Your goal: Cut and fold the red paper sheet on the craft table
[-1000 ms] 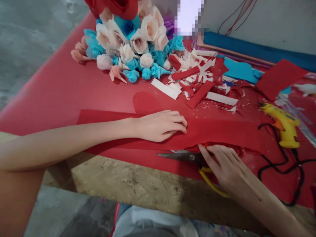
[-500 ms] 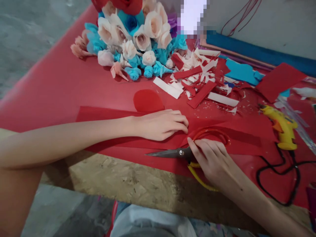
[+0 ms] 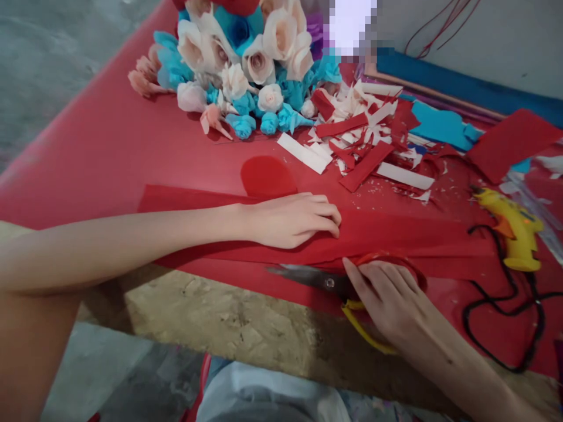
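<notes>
A long strip of thin red paper (image 3: 404,234) lies along the table near its front edge. My left hand (image 3: 294,223) rests palm down on it, fingers bent and slightly apart, the fingertips against the paper. The scissors (image 3: 328,282) are in my right hand (image 3: 391,293), its fingers around the red and yellow handles. Their dark blades point left, just below the paper's near edge, and look almost closed. Part of the handles is hidden by my fingers. A rounded red paper piece (image 3: 267,176) lies beyond my left wrist.
Paper flowers (image 3: 259,61) in cream, blue and peach crowd the back. Red and white paper scraps (image 3: 356,138) are heaped right of them. A yellow glue gun (image 3: 519,228) lies at the right, its black cord (image 3: 470,310) looping toward the front edge.
My right hand has drawn the scissors slightly toward the table's front edge. The paper's right part lies flatter and lower, showing more of the black cord. My left hand stays on the paper.
</notes>
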Available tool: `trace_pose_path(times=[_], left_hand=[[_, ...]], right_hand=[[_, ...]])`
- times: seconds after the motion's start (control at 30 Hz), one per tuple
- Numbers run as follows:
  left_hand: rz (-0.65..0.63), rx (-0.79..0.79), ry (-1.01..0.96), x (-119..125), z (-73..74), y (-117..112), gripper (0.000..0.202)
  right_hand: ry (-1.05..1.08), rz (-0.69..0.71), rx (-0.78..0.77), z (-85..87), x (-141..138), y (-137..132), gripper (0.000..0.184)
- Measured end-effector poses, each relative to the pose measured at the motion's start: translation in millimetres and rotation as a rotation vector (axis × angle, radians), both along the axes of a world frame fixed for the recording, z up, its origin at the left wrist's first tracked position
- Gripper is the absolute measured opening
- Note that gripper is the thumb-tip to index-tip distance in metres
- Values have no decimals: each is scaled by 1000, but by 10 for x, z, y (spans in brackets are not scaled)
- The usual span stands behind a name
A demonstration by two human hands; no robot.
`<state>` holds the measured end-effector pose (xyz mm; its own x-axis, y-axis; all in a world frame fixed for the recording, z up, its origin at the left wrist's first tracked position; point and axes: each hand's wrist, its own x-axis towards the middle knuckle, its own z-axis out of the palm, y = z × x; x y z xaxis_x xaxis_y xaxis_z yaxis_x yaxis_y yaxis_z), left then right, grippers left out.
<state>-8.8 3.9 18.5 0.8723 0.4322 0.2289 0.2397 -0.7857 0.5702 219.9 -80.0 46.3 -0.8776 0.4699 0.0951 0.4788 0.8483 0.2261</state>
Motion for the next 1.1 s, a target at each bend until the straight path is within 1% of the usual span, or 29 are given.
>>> trace_pose_path(times=[0.13, 0.23, 0.33, 0.53, 0.73, 0.87, 0.97, 1.1], left_hand=[[39, -19, -64, 20, -34, -8, 31], [54, -22, -86, 31, -57, -16, 31], [44, -31, -70, 23, -49, -15, 31], [30, -38, -40, 12, -15, -3, 31], [1, -13, -2, -7, -2, 5, 32], [-5, -9, 14, -19, 12, 9, 34], [-6, -7, 19, -17, 24, 8, 34], [-7, -14, 19, -8, 35, 13, 34]], right_hand=[[-29, -48, 49, -1, -18, -49, 37], [-16, -48, 73, -14, -62, -44, 35], [-2, -33, 74, -28, -145, -13, 34], [5, 0, 30, -37, -262, 58, 35], [78, 31, -55, -83, -215, 122, 35], [107, 64, -73, -52, -193, 126, 30], [91, 94, -51, -1, -209, 106, 29], [55, 52, 29, 28, -244, 57, 31]])
